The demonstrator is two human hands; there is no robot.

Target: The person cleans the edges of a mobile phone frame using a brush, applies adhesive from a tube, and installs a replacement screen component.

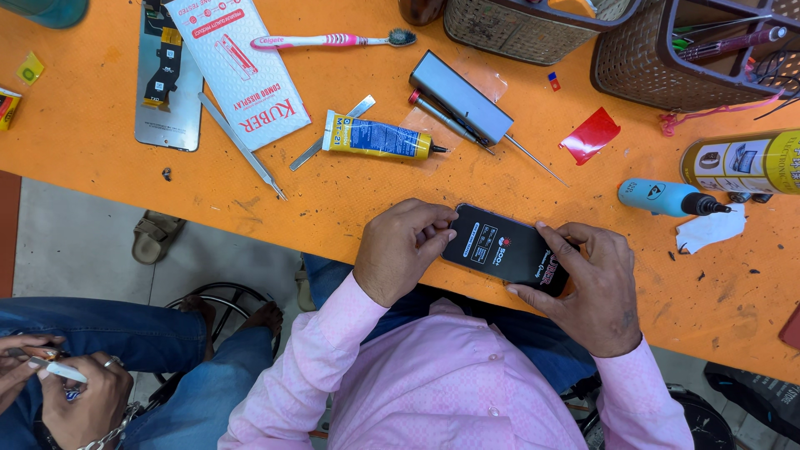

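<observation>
A person is holding a black phone (507,248) at the orange tabletop's (350,200) near edge — left hand (402,250) pinching its upper end, right hand (590,287) gripping the lower — long axis slanting between both.

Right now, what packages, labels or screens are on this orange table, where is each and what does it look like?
Phone: near edge, black screen with label film, held by left hand and right hand.
White packet: top left, flat, red print.
Glue tube: centre, yellow and blue label.
Spray can: right, lying, yellow label.
Display panel: far left, grey back.
</observation>
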